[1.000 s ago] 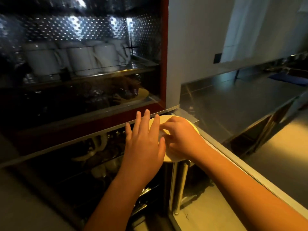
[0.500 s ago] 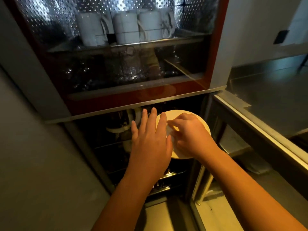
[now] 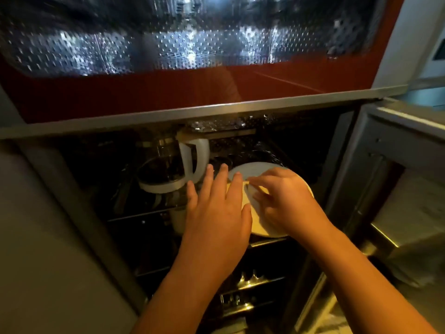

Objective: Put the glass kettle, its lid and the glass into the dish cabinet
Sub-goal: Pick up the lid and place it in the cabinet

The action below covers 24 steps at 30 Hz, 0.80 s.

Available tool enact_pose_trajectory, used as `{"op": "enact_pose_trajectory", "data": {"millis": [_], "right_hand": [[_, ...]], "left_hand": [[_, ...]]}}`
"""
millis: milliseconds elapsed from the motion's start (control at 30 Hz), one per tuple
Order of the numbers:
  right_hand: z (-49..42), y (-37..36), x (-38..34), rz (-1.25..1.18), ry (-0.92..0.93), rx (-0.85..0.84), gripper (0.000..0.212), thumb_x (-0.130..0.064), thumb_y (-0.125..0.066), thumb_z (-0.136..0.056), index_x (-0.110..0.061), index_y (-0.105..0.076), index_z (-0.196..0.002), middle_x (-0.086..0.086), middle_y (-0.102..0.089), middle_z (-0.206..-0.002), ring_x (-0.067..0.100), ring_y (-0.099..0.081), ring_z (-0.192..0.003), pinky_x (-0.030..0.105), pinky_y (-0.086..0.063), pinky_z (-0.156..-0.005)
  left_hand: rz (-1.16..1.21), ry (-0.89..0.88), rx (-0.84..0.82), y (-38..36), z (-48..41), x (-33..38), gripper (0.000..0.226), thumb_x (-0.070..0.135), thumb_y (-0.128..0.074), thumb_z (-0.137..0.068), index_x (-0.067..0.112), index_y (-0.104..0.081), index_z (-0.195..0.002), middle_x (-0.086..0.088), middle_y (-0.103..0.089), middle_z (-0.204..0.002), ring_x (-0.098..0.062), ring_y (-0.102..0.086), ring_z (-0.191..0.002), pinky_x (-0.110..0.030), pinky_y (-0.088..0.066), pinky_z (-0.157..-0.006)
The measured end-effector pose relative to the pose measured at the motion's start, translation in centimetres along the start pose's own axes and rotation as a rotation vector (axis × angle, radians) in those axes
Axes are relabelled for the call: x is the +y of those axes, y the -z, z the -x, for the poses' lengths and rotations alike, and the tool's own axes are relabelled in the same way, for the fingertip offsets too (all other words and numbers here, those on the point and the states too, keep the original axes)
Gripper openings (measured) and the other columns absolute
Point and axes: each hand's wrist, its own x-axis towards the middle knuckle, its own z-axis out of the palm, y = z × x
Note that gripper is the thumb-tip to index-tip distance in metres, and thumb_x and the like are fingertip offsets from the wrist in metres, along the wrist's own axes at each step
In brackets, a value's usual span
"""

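Your left hand (image 3: 216, 213) lies flat in the middle of the frame, fingers straight and close together. It grips nothing, and its thumb side rests against the left edge of the lid (image 3: 255, 169). Your right hand (image 3: 281, 203), just to the right, sits on top of that lid with its fingers curled. Thumb and forefinger pinch at the lid's middle, though blur hides exactly what they close on.

The lid is a smooth, round, pale cream disc, held roughly level at the mouth of the lower compartment of the dish cabinet (image 3: 192, 113).

Left of your hands, inside that compartment, the glass kettle (image 3: 166, 169) stands on a thin wire rack (image 3: 144, 213). Its body is clear and rounded, its base ring is white, and a thick white loop handle faces your left fingertips, close to them.

Lower in the frame, a second rack (image 3: 250, 283) shows shiny metal prongs.

Above the grey sill runs a glossy red band (image 3: 168, 92). Higher still, glass fronts a dimpled, perforated steel wall (image 3: 192, 44) that catches the light.

A dull grey metal panel (image 3: 361, 165) stands at the right.
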Motion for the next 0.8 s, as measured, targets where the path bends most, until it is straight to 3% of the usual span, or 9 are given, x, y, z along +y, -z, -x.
{"op": "enact_pose_trajectory", "data": {"millis": [67,167,300,467,633,700,767,800], "right_hand": [[-0.8,-1.3,0.9,-0.007,0.012,0.028,0.03,-0.014,-0.063,-0.084,-0.016,-0.066,-0.114,0.009,-0.062,-0.109,0.027,-0.054,-0.105,0.032,-0.043,-0.083],[-1.8,-2.9,2.1,0.008,0.022,0.025,0.035,-0.019,-0.056,-0.089,-0.022,-0.059,-0.123,0.004,-0.057,-0.12,0.02,-0.048,-0.113,0.025,-0.037,-0.089],[-3.1,-4.3,3.3,0.007,0.034,0.045,0.036,-0.021,-0.054,-0.089,-0.024,-0.057,-0.125,0.005,-0.057,-0.12,0.02,-0.051,-0.112,0.028,-0.041,-0.092],[-4.8,-5.2,4.1,-0.006,0.086,0.117,0.024,-0.012,-0.061,-0.084,-0.014,-0.069,-0.106,0.009,-0.064,-0.106,0.024,-0.057,-0.103,0.038,-0.047,-0.086],[-6.1,-5.3,5.0,-0.005,0.07,0.119,0.026,-0.014,-0.06,-0.086,-0.024,-0.067,-0.11,0.002,-0.063,-0.113,0.018,-0.056,-0.107,0.023,-0.041,-0.089],[-7.0,-5.5,5.4,0.002,0.026,0.126,0.028,-0.021,-0.06,-0.088,-0.029,-0.064,-0.115,0.0,-0.062,-0.116,0.016,-0.056,-0.108,0.02,-0.039,-0.091],[-8.1,-5.7,5.7,0.014,-0.036,0.1,0.03,-0.024,-0.059,-0.089,-0.032,-0.061,-0.118,-0.002,-0.061,-0.119,0.014,-0.056,-0.109,0.018,-0.037,-0.09],[-8.6,-5.9,5.9,0.016,-0.052,0.097,0.03,-0.023,-0.059,-0.089,-0.031,-0.06,-0.119,-0.003,-0.061,-0.12,0.013,-0.055,-0.11,0.016,-0.036,-0.088]], "left_hand": [[-0.028,0.02,-0.036,-1.7,-0.7,-0.7,0.056,0.039,-0.024,-0.099,0.025,0.0,-0.148,0.003,0.006,-0.156,-0.016,0.015,-0.142,-0.036,0.016,-0.105],[-0.033,0.023,-0.019,-4.2,-1.4,-1.5,0.058,0.04,-0.025,-0.098,0.025,0.0,-0.147,0.004,0.002,-0.155,-0.016,0.014,-0.142,-0.04,0.01,-0.112],[-0.049,0.039,-0.015,-6.5,-2.4,-2.5,0.057,0.044,-0.023,-0.097,0.028,0.001,-0.147,0.007,0.003,-0.155,-0.014,0.016,-0.141,-0.036,0.012,-0.11],[0.011,0.059,0.048,-8.0,-4.5,-3.5,0.057,0.05,-0.017,-0.096,0.031,-0.001,-0.147,0.01,0.006,-0.155,-0.01,0.016,-0.14,-0.028,0.014,-0.101],[-0.051,0.034,0.068,-9.7,-6.4,-4.3,0.075,0.054,-0.001,-0.076,0.03,-0.001,-0.147,0.01,0.007,-0.155,-0.009,0.018,-0.14,-0.031,0.019,-0.105],[-0.1,0.014,0.114,-10.9,-7.2,-4.8,0.081,0.057,0.004,-0.072,0.029,-0.012,-0.146,0.005,-0.005,-0.155,-0.014,0.003,-0.143,-0.035,0.012,-0.107],[-0.111,0.02,0.064,-10.5,-7.9,-4.6,0.078,0.054,-0.006,-0.074,0.022,-0.043,-0.135,-0.005,-0.038,-0.144,-0.024,-0.032,-0.136,-0.044,-0.009,-0.105],[-0.117,0.007,0.078,-10.7,-8.3,-4.6,0.08,0.054,-0.004,-0.072,0.022,-0.044,-0.134,-0.006,-0.039,-0.143,-0.025,-0.034,-0.135,-0.043,-0.011,-0.104]]}}
